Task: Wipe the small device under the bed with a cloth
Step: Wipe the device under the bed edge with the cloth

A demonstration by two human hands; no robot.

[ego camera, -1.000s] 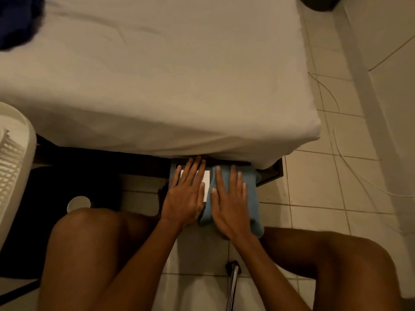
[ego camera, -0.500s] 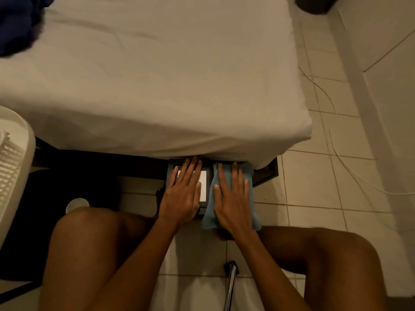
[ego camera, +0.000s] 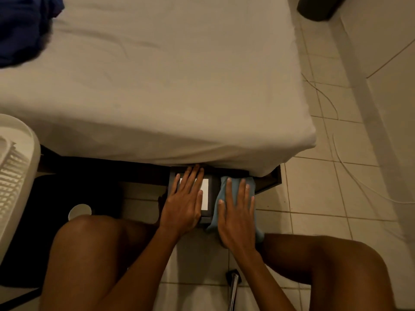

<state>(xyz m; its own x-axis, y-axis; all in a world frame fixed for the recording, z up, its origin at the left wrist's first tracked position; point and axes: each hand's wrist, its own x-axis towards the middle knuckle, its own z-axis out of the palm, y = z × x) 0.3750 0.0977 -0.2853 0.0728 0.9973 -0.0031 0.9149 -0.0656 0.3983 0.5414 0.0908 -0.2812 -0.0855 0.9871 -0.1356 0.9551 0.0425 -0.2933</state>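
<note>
A small dark box-shaped device (ego camera: 212, 194) with a white label on top sits on the floor, half under the bed's edge. My left hand (ego camera: 185, 202) lies flat on its top, fingers spread, covering most of the label. My right hand (ego camera: 237, 217) presses flat on a light blue cloth (ego camera: 224, 182) draped over the device's right side. The cloth's far end reaches under the sheet, and its near end hangs by my right knee.
The bed (ego camera: 157, 86) with a white sheet fills the upper view, over a dark frame (ego camera: 271, 180). A white fan (ego camera: 15, 176) stands at left, a white cup (ego camera: 79, 211) near my left knee, a metal pole (ego camera: 233, 288) between my legs, and thin cables (ego camera: 350, 171) on the tiles at right.
My right hand slid the cloth rightwards, off the device's top to its right side, uncovering more of the dark top. My left hand stayed flat on the label.
</note>
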